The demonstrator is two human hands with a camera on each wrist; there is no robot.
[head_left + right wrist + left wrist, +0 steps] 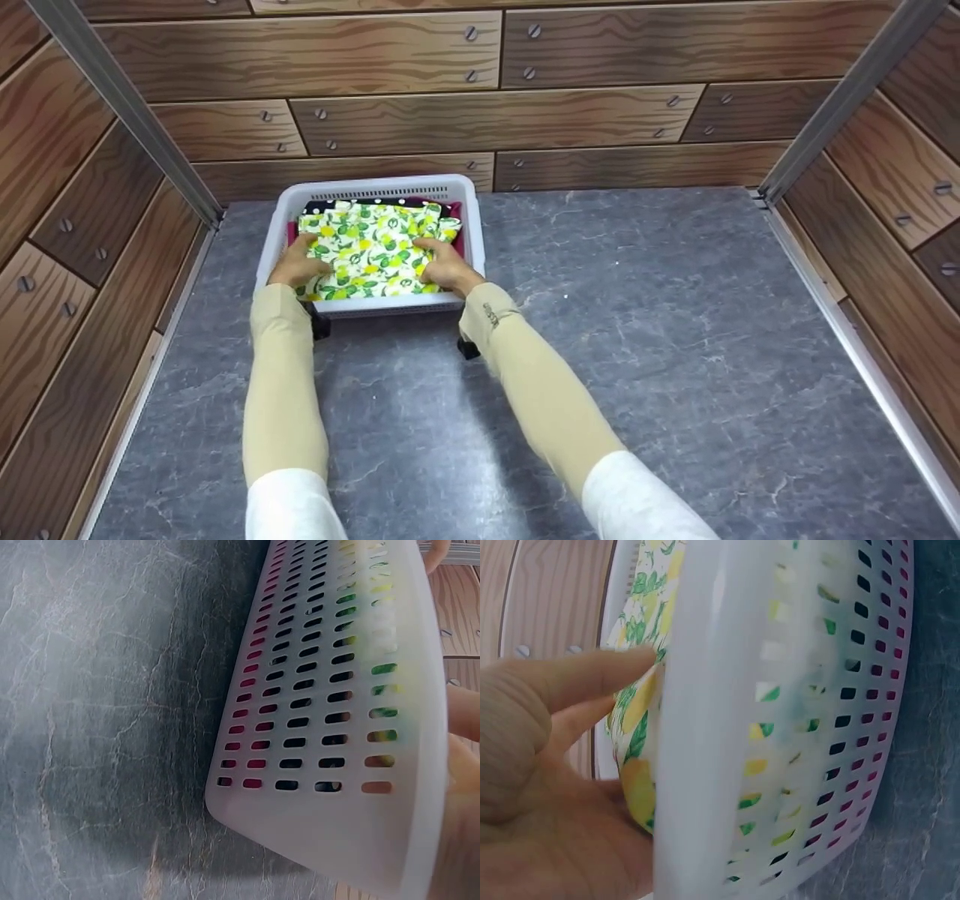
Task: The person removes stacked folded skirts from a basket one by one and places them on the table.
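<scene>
A folded cloth [375, 251] with a yellow lemon and green leaf print lies on top of the pile in a white plastic basket [390, 303]. My left hand [298, 262] grips its left edge, thumb on the print. At the right edge my right hand [446, 266] holds the cloth, inside the basket rim. Beneath it show a dark cloth with white dots [319, 207] and a magenta cloth [292, 232]. In the left wrist view, fingers of the left hand [547, 742] curl at the cloth's side. The basket wall [315, 806] hides much of the right hand in the right wrist view.
The basket stands on a grey marbled floor [637, 337], close to the back wood-patterned wall [390, 120]. Similar panels rise at the left and right, with metal strips [862, 367] along their edges. Black wrist devices [468, 348] hang below both wrists near the basket's front.
</scene>
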